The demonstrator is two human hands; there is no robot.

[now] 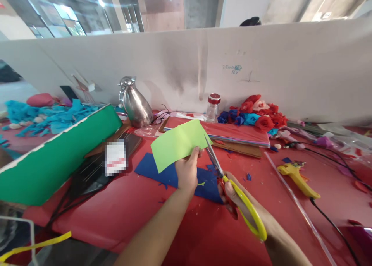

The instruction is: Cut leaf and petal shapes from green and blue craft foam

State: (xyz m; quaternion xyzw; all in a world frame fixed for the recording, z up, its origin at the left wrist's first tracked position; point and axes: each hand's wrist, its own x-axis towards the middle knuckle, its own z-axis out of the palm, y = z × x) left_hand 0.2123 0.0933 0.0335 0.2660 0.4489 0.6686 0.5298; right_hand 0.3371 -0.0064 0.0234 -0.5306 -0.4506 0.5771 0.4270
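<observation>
Two bare hands show in my head view, above a red table (244, 227). The left hand (187, 171) has its thumb and fingers closed on the lower edge of a lime-green sheet (178, 142), near its right end; the sheet is raised in front of me, bowing a little toward its left end. The right hand (229, 190) has its fingers wrapped around the scissors (222, 173), which have one yellow handle and one red; the blades point up and away, their tips at the sheet's right end. Whether they touch the paper, I can't tell. Beneath the hands a dark blue strip (168, 175) lies on the table, with small blue scraps near it. Farther back I see a stack of coloured sheets (232, 130), with red on top, a clear jar (213, 109) with a red lid behind it, and a steel jug (136, 105) to the left. Red, blue and pink paper flowers (261, 117) sit right of the jar. A yellow glue gun (300, 181) lies over on the right, beside a long clear rod (299, 208).
</observation>
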